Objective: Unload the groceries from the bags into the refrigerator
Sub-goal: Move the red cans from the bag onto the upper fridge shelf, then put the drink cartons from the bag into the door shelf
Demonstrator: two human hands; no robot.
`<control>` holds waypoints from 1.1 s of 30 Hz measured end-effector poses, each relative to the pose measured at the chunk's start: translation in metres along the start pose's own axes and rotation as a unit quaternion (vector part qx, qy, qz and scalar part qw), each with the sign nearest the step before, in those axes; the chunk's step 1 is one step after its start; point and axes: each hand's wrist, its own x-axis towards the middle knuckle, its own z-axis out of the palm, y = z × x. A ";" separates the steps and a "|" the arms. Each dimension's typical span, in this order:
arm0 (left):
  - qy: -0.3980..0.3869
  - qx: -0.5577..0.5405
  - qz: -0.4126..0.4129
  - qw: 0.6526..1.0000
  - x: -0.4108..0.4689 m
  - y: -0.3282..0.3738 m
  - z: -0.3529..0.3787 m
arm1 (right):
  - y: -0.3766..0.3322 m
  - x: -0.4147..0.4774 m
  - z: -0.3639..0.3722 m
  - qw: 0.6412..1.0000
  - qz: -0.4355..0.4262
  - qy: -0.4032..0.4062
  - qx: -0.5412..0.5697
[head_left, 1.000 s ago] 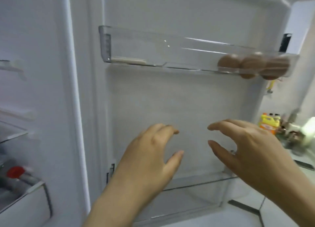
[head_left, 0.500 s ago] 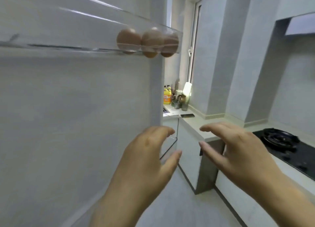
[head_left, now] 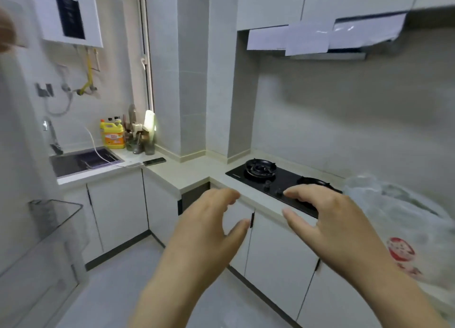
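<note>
A translucent white grocery bag (head_left: pixel 406 219) with a red print sits on the counter at the right edge, beside the black gas hob (head_left: pixel 275 180). Both my hands hover in mid-air in front of me, holding nothing. My left hand (head_left: pixel 209 226) has loosely curved fingers and hangs before the lower cabinets. To its right, my right hand (head_left: pixel 327 217) reaches toward the bag, fingers spread. The open refrigerator door (head_left: pixel 22 180) with a clear door shelf (head_left: pixel 54 212) fills the left edge, and a brown egg (head_left: pixel 6 29) shows at the top left corner.
An L-shaped white counter (head_left: pixel 187 172) runs from a sink (head_left: pixel 81 162) at the left to the hob. A yellow detergent bottle (head_left: pixel 113 135), utensils and a phone (head_left: pixel 154 161) lie near the sink. A range hood (head_left: pixel 320 37) hangs above. The grey floor (head_left: pixel 110 290) lies below.
My view has swung right, away from the refrigerator door and its eggs, to the kitchen counter, hob and grocery bag. Both hands stay raised and empty in front of me.
</note>
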 end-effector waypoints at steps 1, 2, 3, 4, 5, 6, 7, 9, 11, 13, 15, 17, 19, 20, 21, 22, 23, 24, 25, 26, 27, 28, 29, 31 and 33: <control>-0.008 -0.004 0.009 1.000 0.009 0.012 0.015 | 0.018 -0.002 -0.005 1.000 0.014 0.002 0.001; -0.011 -0.010 0.017 1.000 0.018 0.025 0.031 | 0.036 -0.004 -0.009 1.000 0.024 0.001 0.001; -0.012 -0.018 0.024 0.999 0.026 0.036 0.046 | 0.053 -0.006 -0.013 0.999 0.032 -0.001 0.000; -0.013 -0.027 0.031 0.999 0.034 0.047 0.060 | 0.070 -0.006 -0.018 0.999 0.043 -0.003 0.000; -0.017 -0.035 0.034 0.999 0.041 0.058 0.073 | 0.087 -0.007 -0.023 0.998 0.056 -0.004 -0.001; -0.021 -0.042 0.037 0.998 0.047 0.067 0.087 | 0.104 -0.008 -0.028 0.998 0.068 -0.004 -0.004; -0.026 -0.047 0.041 0.998 0.053 0.076 0.100 | 0.119 -0.009 -0.033 0.997 0.079 -0.001 -0.008; -0.038 -0.053 0.052 0.997 0.065 0.089 0.125 | 0.149 -0.011 -0.041 0.995 0.103 0.010 -0.013; -0.050 -0.062 0.060 0.995 0.078 0.101 0.147 | 0.176 -0.012 -0.046 0.992 0.127 0.018 -0.012; -0.063 -0.076 0.067 0.993 0.093 0.112 0.169 | 0.200 -0.011 -0.049 0.988 0.151 0.025 -0.013; -0.078 -0.091 0.076 0.990 0.108 0.121 0.191 | 0.223 -0.009 -0.051 0.984 0.176 0.033 -0.011; -0.094 -0.109 0.081 0.986 0.126 0.127 0.213 | 0.245 -0.004 -0.052 0.981 0.190 0.040 -0.026; -0.108 -0.119 0.094 0.983 0.146 0.130 0.234 | 0.267 0.004 -0.050 0.976 0.207 0.049 -0.038; -0.113 -0.123 0.101 0.981 0.157 0.131 0.244 | 0.277 0.009 -0.049 0.974 0.217 0.052 -0.041; -0.117 -0.127 0.107 0.979 0.167 0.131 0.254 | 0.287 0.014 -0.046 0.972 0.225 0.055 -0.044; -0.119 -0.132 0.111 0.978 0.178 0.130 0.263 | 0.296 0.020 -0.043 0.970 0.230 0.056 -0.049; -0.122 -0.138 0.116 0.976 0.190 0.129 0.271 | 0.305 0.027 -0.040 0.968 0.237 0.057 -0.053; -0.128 -0.142 0.119 0.974 0.202 0.127 0.279 | 0.313 0.035 -0.037 0.966 0.248 0.058 -0.052; -0.133 -0.145 0.123 0.973 0.216 0.126 0.286 | 0.321 0.043 -0.034 0.963 0.260 0.058 -0.049; -0.135 -0.148 0.126 0.971 0.229 0.125 0.293 | 0.329 0.052 -0.030 0.960 0.269 0.057 -0.050; -0.137 -0.153 0.129 0.970 0.242 0.124 0.300 | 0.337 0.060 -0.026 0.958 0.274 0.057 -0.057; -0.140 -0.157 0.132 0.969 0.256 0.122 0.307 | 0.345 0.070 -0.023 0.957 0.278 0.057 -0.064; -0.145 -0.162 0.135 0.967 0.269 0.120 0.314 | 0.353 0.079 -0.019 0.955 0.284 0.057 -0.068; -0.161 -0.165 0.138 0.963 0.293 0.116 0.330 | 0.368 0.095 -0.012 0.950 0.300 0.056 -0.073; -0.168 -0.166 0.140 0.962 0.310 0.111 0.344 | 0.381 0.104 -0.005 0.946 0.312 0.058 -0.070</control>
